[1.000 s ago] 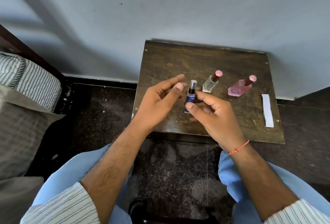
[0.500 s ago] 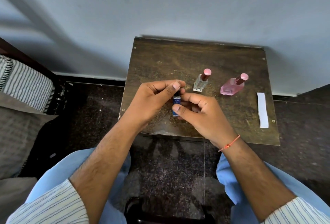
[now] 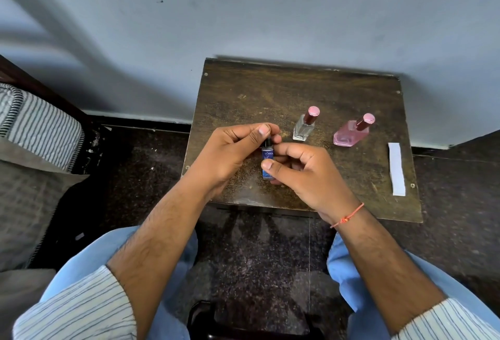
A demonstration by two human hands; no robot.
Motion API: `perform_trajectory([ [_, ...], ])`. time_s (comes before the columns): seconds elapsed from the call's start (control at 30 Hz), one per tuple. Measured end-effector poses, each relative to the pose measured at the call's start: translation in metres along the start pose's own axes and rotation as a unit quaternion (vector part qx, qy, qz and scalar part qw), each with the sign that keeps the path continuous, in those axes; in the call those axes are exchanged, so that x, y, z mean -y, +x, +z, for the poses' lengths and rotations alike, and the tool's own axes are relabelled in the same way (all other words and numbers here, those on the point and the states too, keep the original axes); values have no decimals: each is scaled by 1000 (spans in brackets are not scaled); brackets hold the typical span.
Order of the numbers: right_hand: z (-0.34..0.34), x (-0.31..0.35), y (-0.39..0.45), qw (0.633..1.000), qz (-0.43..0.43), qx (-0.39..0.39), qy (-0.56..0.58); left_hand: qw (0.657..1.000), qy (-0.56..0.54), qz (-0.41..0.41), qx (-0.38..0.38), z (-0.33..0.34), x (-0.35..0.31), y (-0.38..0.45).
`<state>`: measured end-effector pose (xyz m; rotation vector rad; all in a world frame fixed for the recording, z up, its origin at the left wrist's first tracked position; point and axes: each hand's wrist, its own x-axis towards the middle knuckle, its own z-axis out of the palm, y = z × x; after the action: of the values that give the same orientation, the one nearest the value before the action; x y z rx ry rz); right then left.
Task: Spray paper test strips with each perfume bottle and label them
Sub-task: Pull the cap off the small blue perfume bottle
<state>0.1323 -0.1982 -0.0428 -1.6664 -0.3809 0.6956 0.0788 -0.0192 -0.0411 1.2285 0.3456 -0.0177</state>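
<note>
My left hand (image 3: pixel 230 150) has closed onto the top of the small blue glass perfume bottle (image 3: pixel 267 162), pinching its cap; my right hand (image 3: pixel 303 174) grips the body above the dark wooden table (image 3: pixel 270 90). Probably uncapping; white paper strip (image 3: pixel 396 169) unsprayed.

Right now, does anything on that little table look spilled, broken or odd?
Nothing stands out. The clear bottle and pink bottle stand capped on the table, and the paper strip lies flat.
</note>
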Motion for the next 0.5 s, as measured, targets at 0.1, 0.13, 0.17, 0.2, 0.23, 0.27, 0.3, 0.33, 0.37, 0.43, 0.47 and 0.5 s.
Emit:
perform_trajectory([
  [0.1,0,5,0,1000,3,-2,-4,1000,-4,-1,-6,0,-1,1],
  [0.13,0,4,0,1000,2,-5,-11,1000,-1,2,-10,1,0,1],
  [0.17,0,3,0,1000,1,-9,-17,1000,3,6,-14,2,0,2],
  [0.2,0,2,1,1000,0,-12,-21,1000,7,10,-18,2,1,2],
  [0.23,0,1,1,1000,0,-16,-24,1000,13,16,-23,3,1,2],
  [0.27,0,1,1,999,-2,-21,-29,999,19,21,-28,3,2,2],
  [0.3,-1,0,2,999,-6,-26,-38,999,25,26,-33,4,2,2],
  [0.33,-1,0,2,998,-10,-30,-47,998,30,30,-38,4,2,2],
  [0.37,-1,-1,3,998,-12,-34,-52,998,35,31,-42,5,2,2],
  [0.43,0,-2,4,998,-15,-32,-53,997,41,32,-48,5,2,3],
  [0.47,0,-2,4,998,-14,-32,-50,997,42,32,-50,4,2,3],
  [0.5,-1,-2,4,998,-13,-32,-46,997,41,32,-51,5,2,3],
])
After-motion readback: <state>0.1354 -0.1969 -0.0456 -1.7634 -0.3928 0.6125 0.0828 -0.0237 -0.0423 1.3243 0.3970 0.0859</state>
